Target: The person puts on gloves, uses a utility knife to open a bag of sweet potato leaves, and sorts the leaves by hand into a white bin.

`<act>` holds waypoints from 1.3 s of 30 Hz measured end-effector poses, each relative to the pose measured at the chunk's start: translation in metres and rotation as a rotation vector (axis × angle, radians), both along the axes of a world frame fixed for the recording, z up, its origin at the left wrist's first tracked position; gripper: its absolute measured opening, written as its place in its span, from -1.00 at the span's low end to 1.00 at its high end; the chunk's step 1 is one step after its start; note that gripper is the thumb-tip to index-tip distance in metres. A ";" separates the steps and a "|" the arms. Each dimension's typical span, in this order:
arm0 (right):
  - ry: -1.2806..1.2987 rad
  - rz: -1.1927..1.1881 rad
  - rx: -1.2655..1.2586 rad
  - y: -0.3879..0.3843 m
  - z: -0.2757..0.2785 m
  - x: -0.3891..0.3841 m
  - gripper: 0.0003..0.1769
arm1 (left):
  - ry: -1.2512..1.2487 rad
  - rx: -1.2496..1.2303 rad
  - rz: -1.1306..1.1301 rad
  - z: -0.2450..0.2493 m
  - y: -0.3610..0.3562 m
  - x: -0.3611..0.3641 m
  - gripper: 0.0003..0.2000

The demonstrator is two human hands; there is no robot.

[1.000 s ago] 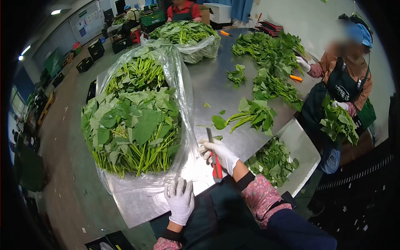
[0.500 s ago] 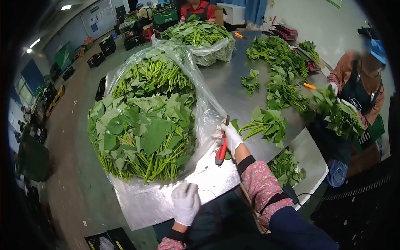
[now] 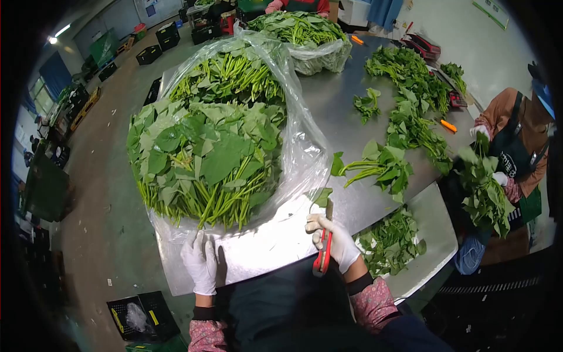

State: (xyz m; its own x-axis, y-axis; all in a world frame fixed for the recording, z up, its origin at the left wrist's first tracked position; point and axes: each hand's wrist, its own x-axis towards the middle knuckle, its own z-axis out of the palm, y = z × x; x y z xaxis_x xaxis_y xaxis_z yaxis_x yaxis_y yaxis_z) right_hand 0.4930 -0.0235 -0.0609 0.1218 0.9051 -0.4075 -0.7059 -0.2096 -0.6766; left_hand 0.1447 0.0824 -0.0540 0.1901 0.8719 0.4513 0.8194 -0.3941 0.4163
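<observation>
Red-handled knife (image 3: 322, 253) gripped in the right hand (image 3: 340, 245)!

And there it was, blade pointing away from the wearer, over the metal table (image 3: 258, 249)! The left hand (image 3: 200, 264) hovered or rested (contact was hard to tell) at the near edge of the clear plastic bag (image 3: 306, 149), fingers narrowly spaced, with the bundled greens (image 3: 214, 158) just beyond its fingertips, left of the knife.

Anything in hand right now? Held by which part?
Right hand: red-handled cutter, held by the handle's blade end, butt sticking out below. Left hand: at the plastic bag's near edge; can't tell if gripping.
</observation>
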 end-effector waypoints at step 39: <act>-2.071 -0.438 -0.557 0.027 0.000 0.106 -0.58 | 0.348 -0.038 0.210 0.005 -0.072 -0.058 -0.76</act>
State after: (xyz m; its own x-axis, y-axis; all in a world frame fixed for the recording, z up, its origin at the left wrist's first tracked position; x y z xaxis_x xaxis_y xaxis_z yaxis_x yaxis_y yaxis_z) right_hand 0.5988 0.0033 -0.0614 0.7151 0.5752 0.3973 0.6901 -0.6712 -0.2706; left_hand 0.0862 0.0100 -0.0492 0.1414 0.9228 0.3583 0.9750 -0.1926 0.1112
